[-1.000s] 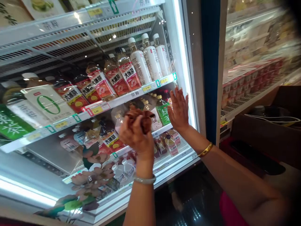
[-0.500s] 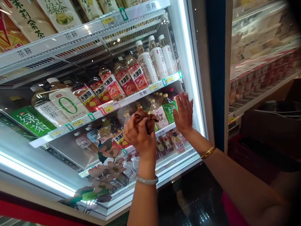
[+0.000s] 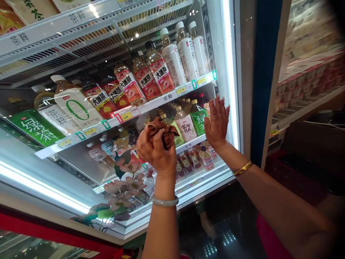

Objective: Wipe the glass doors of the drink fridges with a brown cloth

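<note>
Left hand [image 3: 157, 144]: one, bare; fingers curled tight round a bunched brown cloth [image 3: 161, 133]; palm side hidden.
Brown cloth: one, crumpled, gripped at the top of the left hand, near the glass front [image 3: 67, 158]; contact with the glass uncertain.
Right hand [image 3: 217, 122]: one, bare; fingers extended upward, close together, thumb apart; back of hand to the camera, palm towards the glass front, nothing seen in the grasp.
Wrists: one pale bangle [image 3: 165, 202] on the left, one gold bangle [image 3: 243, 168] on the right.
Large bottles, left on the middle shelf: one green-labelled bottle [image 3: 35, 126], one white-labelled bottle [image 3: 60, 118], one bottle marked "0" [image 3: 78, 108].
Same shelf, centre: two yellow-and-red-labelled bottles [image 3: 99, 100] in front, then three pink-and-red-labelled bottles [image 3: 130, 86].
Same shelf, right end: three tall white bottles [image 3: 188, 54] in front, part of at least one more behind.
Shelf below, between the hands: one pink-and-white-labelled bottle [image 3: 188, 126] and one green bottle [image 3: 199, 118] in clear view; others part-hidden, count uncertain.
Lowest rows: small dark bottles [image 3: 185, 163], several, partly hidden.
Light strips [image 3: 230, 72]: two, one beyond the right hand, one low at the picture's left.
Flower decoration [image 3: 124, 190]: pinkish petals, green leaf, below and left of the left hand; blooms overlapping, no sure count.
Far right: one dark blue post [image 3: 265, 72]; red-and-white packs [image 3: 309, 82] beyond, too blurred to count.
</note>
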Motion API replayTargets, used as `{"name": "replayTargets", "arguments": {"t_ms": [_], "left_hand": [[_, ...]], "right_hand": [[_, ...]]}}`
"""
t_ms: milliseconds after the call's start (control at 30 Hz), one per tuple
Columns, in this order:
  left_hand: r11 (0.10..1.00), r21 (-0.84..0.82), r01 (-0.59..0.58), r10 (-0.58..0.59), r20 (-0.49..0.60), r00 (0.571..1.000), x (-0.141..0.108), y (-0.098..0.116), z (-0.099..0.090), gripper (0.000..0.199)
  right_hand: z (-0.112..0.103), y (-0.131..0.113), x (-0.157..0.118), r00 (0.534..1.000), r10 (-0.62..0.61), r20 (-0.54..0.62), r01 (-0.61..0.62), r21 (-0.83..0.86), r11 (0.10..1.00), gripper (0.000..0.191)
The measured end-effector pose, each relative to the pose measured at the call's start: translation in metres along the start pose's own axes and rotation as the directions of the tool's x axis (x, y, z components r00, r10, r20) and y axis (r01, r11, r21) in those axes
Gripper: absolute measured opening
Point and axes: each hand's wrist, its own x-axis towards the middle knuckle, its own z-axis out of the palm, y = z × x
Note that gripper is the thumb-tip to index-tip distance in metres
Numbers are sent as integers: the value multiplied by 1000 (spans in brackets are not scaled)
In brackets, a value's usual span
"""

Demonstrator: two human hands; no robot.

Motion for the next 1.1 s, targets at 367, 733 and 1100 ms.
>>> {"name": "replayTargets", "arguments": {"t_ms": [367, 733, 1100], "left_hand": [[976, -141, -164, 195, 248, 949, -30, 17, 3, 28], [983, -151, -108, 144, 248, 958, -43, 19, -3, 20], [984, 42, 174, -176, 32, 984, -2, -26, -25, 32]], "right_hand": [[-1, -48, -32, 983, -146, 112, 142, 43, 989, 70], [4, -48, -36, 988, -121, 97, 116, 61, 991, 70], [2, -47, -36, 984, -93, 150, 81, 89, 993, 71]]}}
